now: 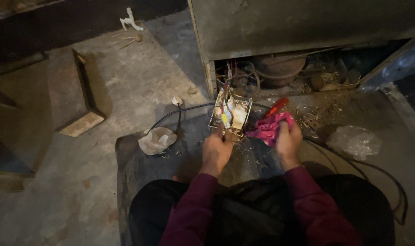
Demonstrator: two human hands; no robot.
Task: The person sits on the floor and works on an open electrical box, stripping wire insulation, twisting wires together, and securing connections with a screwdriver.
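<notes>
My left hand [215, 150] grips the near edge of a small lit circuit board [230, 114] with coloured wires running from it into an open compartment at the base of a large metal appliance [280, 27]. My right hand [287, 139] is closed on a crumpled pink cloth [269, 127] just right of the board. A red-handled tool [276, 106] lies on the floor behind the cloth. Both sleeves are dark red.
A black cable [171, 116] runs across the concrete floor to the board, another loops at the right. A crumpled white bag [156, 140] lies left, a clear plastic bag [353, 141] right. A wooden block [77, 95] stands at left. Debris litters the compartment [285, 73].
</notes>
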